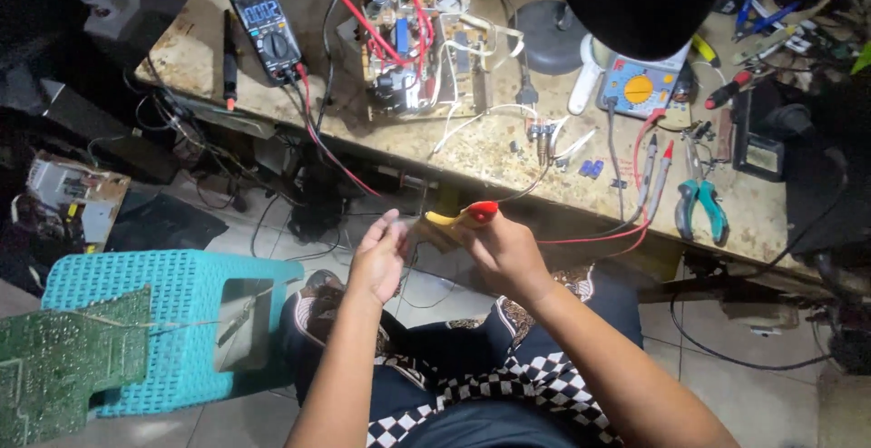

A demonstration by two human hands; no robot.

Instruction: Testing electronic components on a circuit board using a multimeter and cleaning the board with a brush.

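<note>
Both hands busy below the workbench (472,153).
Right hand (504,250) clamps a red-tipped tool (463,216); left hand (379,257) fingers pinched together, contents unclear. The red wire (590,237) could snag.

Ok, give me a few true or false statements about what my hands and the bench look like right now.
1. The right hand holds a yellow tool with a red tip. True.
2. The black multimeter lies on the turquoise stool. False: it lies on the workbench.
3. A green circuit board rests at the turquoise stool. True.
4. The teal-handled pliers are in the left hand. False: they lie on the workbench.
</note>
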